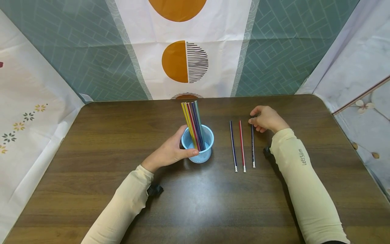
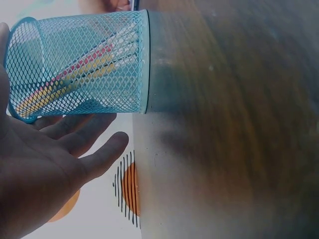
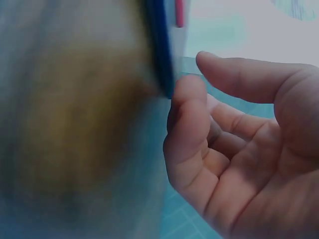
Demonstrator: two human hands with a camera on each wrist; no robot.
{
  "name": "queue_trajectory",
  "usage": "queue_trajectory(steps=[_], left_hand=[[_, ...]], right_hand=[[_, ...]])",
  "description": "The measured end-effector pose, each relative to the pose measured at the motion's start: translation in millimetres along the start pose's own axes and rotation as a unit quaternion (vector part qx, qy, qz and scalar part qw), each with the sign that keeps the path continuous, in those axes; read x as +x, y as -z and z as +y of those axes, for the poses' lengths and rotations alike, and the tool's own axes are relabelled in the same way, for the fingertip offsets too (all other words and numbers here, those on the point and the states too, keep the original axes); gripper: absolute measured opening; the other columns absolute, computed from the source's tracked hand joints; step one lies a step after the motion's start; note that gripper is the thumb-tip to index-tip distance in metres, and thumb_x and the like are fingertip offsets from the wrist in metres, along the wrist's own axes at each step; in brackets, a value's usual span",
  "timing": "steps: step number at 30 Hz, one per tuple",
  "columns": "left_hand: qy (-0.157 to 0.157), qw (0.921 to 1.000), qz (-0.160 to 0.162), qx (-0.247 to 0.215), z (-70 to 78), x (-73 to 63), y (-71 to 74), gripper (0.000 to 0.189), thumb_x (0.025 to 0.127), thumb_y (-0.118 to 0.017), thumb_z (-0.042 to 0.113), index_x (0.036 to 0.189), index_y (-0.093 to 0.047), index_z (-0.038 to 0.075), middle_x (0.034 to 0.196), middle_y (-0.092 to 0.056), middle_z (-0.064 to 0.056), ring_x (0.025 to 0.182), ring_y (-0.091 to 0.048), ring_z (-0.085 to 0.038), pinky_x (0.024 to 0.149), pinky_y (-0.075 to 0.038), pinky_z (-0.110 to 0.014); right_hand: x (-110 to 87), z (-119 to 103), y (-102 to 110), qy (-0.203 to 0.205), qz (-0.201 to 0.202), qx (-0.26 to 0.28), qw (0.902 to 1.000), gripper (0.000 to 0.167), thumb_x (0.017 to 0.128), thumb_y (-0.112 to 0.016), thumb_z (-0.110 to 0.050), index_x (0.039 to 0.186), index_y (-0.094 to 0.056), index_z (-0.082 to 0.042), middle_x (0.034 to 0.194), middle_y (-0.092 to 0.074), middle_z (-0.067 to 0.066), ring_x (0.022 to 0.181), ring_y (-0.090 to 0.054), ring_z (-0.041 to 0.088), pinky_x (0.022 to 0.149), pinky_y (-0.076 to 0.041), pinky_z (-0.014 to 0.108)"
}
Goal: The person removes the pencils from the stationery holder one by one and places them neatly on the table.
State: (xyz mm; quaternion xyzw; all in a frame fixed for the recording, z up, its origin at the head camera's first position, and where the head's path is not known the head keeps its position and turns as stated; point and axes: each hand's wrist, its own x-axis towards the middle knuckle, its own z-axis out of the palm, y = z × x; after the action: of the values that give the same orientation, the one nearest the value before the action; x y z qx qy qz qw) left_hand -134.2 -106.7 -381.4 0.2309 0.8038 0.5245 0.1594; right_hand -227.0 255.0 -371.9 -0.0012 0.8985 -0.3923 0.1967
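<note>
My left hand (image 1: pixel 169 150) grips a light blue mesh pencil cup (image 1: pixel 205 156) at its rim, thumb on the near side and fingers behind. Through the mesh of the cup (image 2: pixel 99 64) show coloured pencils in the left wrist view. Several pencils (image 1: pixel 195 125), among them yellow, red, dark blue and green, lean in it. To the right lie a blue pencil (image 1: pixel 233 145), a red pencil (image 1: pixel 242 145) and a dark pencil (image 1: pixel 253 145), eraser ends toward me. My right hand (image 1: pixel 266 118) has bent fingers at the dark pencil's far end; its thumb (image 3: pixel 239 74) stands apart from the index fingertip.
The brown wooden table (image 1: pixel 195 210) reaches back to a green and white patterned cloth (image 1: pixel 222 64). Pale cloths hang at the left (image 1: pixel 30 112) and right sides. Dark wrist devices sit under both sleeves.
</note>
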Motion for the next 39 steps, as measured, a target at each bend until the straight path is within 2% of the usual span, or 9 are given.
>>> queue_trajectory(steps=[4, 10, 17, 20, 25, 27, 32, 35, 39], left_hand=[[-0.003, 1.0000, 0.000, -0.001, 0.0, 0.1, -0.2, 0.084, 0.082, -0.077, 0.041, 0.147, -0.026, 0.023, 0.128, -0.051, -0.003, 0.109, -0.055, -0.028, 0.094, -0.044, -0.045], [-0.007, 0.9999, -0.001, -0.011, 0.1, -0.3, -0.2, 0.085, 0.081, -0.078, 0.042, 0.146, -0.027, 0.023, 0.127, -0.052, -0.003, 0.107, -0.056, -0.024, 0.094, -0.044, -0.046], [-0.009, 0.9999, -0.001, -0.014, -0.4, -0.2, 0.0, 0.085, 0.081, -0.077, 0.042, 0.146, -0.026, 0.022, 0.126, -0.052, -0.003, 0.107, -0.056, -0.024, 0.094, -0.045, -0.046], [-0.013, 0.9997, -0.003, -0.019, -0.7, 0.3, 0.1, 0.085, 0.082, -0.077, 0.041, 0.146, -0.026, 0.022, 0.126, -0.052, -0.003, 0.107, -0.056, -0.023, 0.093, -0.045, -0.046], [-0.022, 0.9991, -0.011, -0.034, -1.7, 1.6, -0.7, 0.085, 0.083, -0.077, 0.040, 0.147, -0.025, 0.021, 0.127, -0.052, -0.005, 0.107, -0.056, -0.022, 0.094, -0.045, -0.047], [-0.026, 0.9986, -0.015, -0.043, -0.3, 1.4, -0.6, 0.085, 0.083, -0.076, 0.037, 0.148, -0.024, 0.019, 0.127, -0.052, -0.007, 0.108, -0.056, -0.025, 0.094, -0.044, -0.049], [-0.028, 0.9969, -0.027, -0.068, 15.1, -2.6, -0.1, 0.086, 0.084, -0.077, 0.031, 0.148, -0.022, 0.010, 0.128, -0.051, -0.013, 0.111, -0.054, -0.034, 0.096, -0.042, -0.054], [-0.024, 0.9969, -0.026, -0.069, 23.6, -4.9, 1.1, 0.086, 0.085, -0.076, 0.032, 0.147, -0.023, 0.009, 0.128, -0.049, -0.013, 0.111, -0.053, -0.035, 0.096, -0.041, -0.055], [-0.018, 0.9980, -0.024, -0.056, 19.6, -4.2, 1.2, 0.084, 0.086, -0.075, 0.033, 0.148, -0.022, 0.014, 0.130, -0.047, -0.010, 0.111, -0.052, -0.030, 0.096, -0.042, -0.053]], right_hand=[[-6.1, -9, 5, 0.037, 0.013, 0.016, 0.9991, 0.038, 0.095, -0.062, -0.012, 0.126, -0.047, 0.003, 0.084, -0.058, 0.016, 0.066, -0.057, 0.025, 0.060, -0.053, 0.035], [-24.8, -40, 2, 0.134, 0.036, 0.047, 0.9892, 0.033, 0.095, -0.062, -0.014, 0.125, -0.053, -0.005, 0.084, -0.058, 0.021, 0.066, -0.058, 0.028, 0.059, -0.052, 0.035], [-49.4, -83, -23, 0.256, 0.047, 0.094, 0.9609, 0.035, 0.096, -0.061, -0.012, 0.131, -0.055, -0.015, 0.096, -0.064, 0.014, 0.079, -0.062, 0.028, 0.067, -0.054, 0.039], [-55.8, -96, -39, 0.302, 0.052, 0.065, 0.9498, 0.042, 0.096, -0.061, -0.016, 0.137, -0.052, -0.021, 0.105, -0.065, 0.008, 0.090, -0.062, 0.023, 0.077, -0.053, 0.040], [-58.6, -112, -64, 0.379, 0.070, 0.006, 0.9229, 0.056, 0.096, -0.061, -0.015, 0.148, -0.040, -0.025, 0.120, -0.062, 0.005, 0.105, -0.058, 0.018, 0.089, -0.049, 0.040], [-57.3, -116, -71, 0.393, 0.067, -0.005, 0.9170, 0.060, 0.096, -0.060, -0.013, 0.150, -0.036, -0.025, 0.127, -0.058, 0.007, 0.107, -0.058, 0.020, 0.088, -0.050, 0.040], [-54.8, -117, -82, 0.385, 0.057, -0.037, 0.9203, 0.058, 0.096, -0.061, -0.012, 0.149, -0.039, -0.023, 0.140, -0.050, 0.003, 0.106, -0.055, 0.018, 0.088, -0.050, 0.036], [-54.6, -118, -84, 0.384, 0.068, -0.039, 0.9199, 0.052, 0.096, -0.061, -0.011, 0.144, -0.043, -0.019, 0.133, -0.055, 0.004, 0.102, -0.057, 0.017, 0.087, -0.050, 0.036], [-53.8, -120, -85, 0.383, 0.076, -0.027, 0.9201, 0.060, 0.096, -0.059, -0.010, 0.148, -0.033, -0.023, 0.130, -0.057, 0.009, 0.100, -0.060, 0.018, 0.085, -0.051, 0.035]])
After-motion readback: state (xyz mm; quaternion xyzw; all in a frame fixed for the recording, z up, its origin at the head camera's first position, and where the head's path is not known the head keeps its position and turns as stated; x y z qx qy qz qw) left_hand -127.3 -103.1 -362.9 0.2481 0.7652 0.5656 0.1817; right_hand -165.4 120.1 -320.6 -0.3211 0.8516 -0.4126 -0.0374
